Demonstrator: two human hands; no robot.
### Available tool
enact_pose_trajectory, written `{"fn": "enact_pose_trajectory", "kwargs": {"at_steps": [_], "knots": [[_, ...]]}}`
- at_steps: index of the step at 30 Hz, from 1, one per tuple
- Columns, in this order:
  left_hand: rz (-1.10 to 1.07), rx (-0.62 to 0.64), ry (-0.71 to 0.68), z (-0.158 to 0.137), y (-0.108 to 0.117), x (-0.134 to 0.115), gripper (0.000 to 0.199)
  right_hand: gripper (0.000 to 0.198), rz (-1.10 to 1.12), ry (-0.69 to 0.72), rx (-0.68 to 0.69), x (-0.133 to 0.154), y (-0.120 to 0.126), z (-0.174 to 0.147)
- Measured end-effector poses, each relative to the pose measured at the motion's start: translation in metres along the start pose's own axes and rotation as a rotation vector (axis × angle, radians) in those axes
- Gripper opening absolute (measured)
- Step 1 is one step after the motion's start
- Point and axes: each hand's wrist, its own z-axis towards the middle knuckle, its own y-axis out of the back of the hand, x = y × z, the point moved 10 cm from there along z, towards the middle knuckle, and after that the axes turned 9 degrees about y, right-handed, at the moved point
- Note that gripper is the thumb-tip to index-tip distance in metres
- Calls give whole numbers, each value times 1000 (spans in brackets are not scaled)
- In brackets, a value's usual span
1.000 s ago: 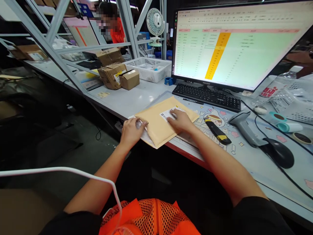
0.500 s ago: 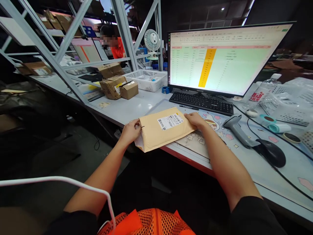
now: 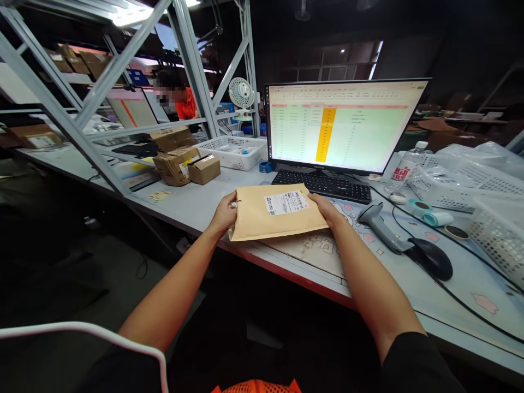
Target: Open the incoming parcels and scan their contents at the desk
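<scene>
A tan padded envelope (image 3: 262, 221) with a white printed shipping label (image 3: 286, 202) is held over the desk's front edge, label side up. My left hand (image 3: 225, 214) is closed on its left end, where a bit of clear plastic shows by the fingers. On the opposite end, my right hand (image 3: 325, 208) grips the upper right edge, fingers partly hidden beneath. Under the envelope lies a flat brown board (image 3: 311, 248) on the desk mat. Just beyond it is a black keyboard (image 3: 323, 185).
Behind the keyboard stands a monitor (image 3: 347, 125). To the right lie a barcode scanner (image 3: 382, 226), tape rolls (image 3: 437, 219) and a bottle (image 3: 407, 166). Cardboard boxes (image 3: 176, 165) and a white basket (image 3: 235, 158) sit at left, near a metal frame (image 3: 196, 71). Another person (image 3: 186, 103) is beyond.
The envelope has levelled out, and its open-looking left end is now mostly covered by my left hand. My view has tilted up and turned slightly right.
</scene>
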Motion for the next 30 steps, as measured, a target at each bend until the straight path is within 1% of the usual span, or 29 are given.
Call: {"fn": "enact_pose_trajectory", "kwargs": {"at_steps": [4,6,10,12,15,18,21,25,28,30], "knots": [[-113,227,208,28,-34,24,95,24,-183,84,-144,4,28,9],[-167,270,258,42,-45,33,102,25,-302,129,-216,13,40,10],[-226,311,269,67,-62,45,107,26,-529,231,-353,39,54,2],[-248,346,275,74,-68,51,106,27,-627,272,-411,53,57,-4],[-274,356,273,81,-67,61,105,26,-750,309,-473,71,59,-15],[-292,351,265,85,-62,71,102,21,-848,331,-497,87,59,-24],[-326,371,250,87,-62,76,92,18,-936,333,-519,104,65,-36],[-366,385,248,87,-64,77,82,16,-1053,289,-573,133,94,-64],[-350,412,240,86,-68,76,78,18,-1129,241,-594,160,119,-91],[-321,417,226,86,-71,77,75,17,-1190,233,-625,181,132,-108]]}}
